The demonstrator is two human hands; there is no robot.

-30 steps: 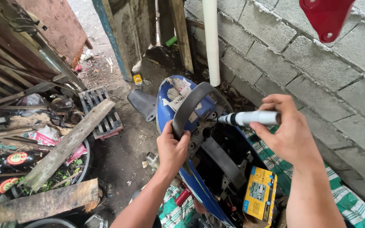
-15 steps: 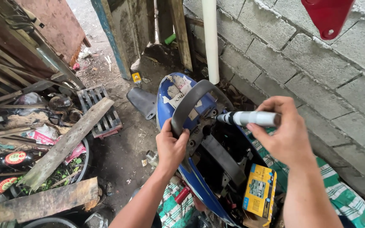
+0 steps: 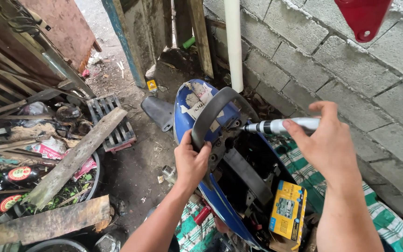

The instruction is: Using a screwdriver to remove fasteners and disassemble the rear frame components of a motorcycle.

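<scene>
My left hand [image 3: 191,161] grips the dark curved grab rail [image 3: 213,112] on the upturned blue scooter body panel [image 3: 185,107]. In my right hand [image 3: 325,140] I hold a silver and black screwdriver [image 3: 278,126], its tip pressed against the panel's inner frame just under the rail. The panel's dark inside faces me, with a grey strap running across it. A yellow box [image 3: 287,214] leans against the panel's lower right edge.
A grey block wall [image 3: 350,79] and a white pipe [image 3: 233,42] stand behind the panel. Wooden planks [image 3: 78,156], bottles [image 3: 12,175] and scrap lie at left. A green checked cloth [image 3: 388,224] covers the ground at right. A red part [image 3: 362,18] hangs overhead.
The view has shifted slightly. Both hands keep their grip, with the screwdriver tip staying at the same spot on the frame.
</scene>
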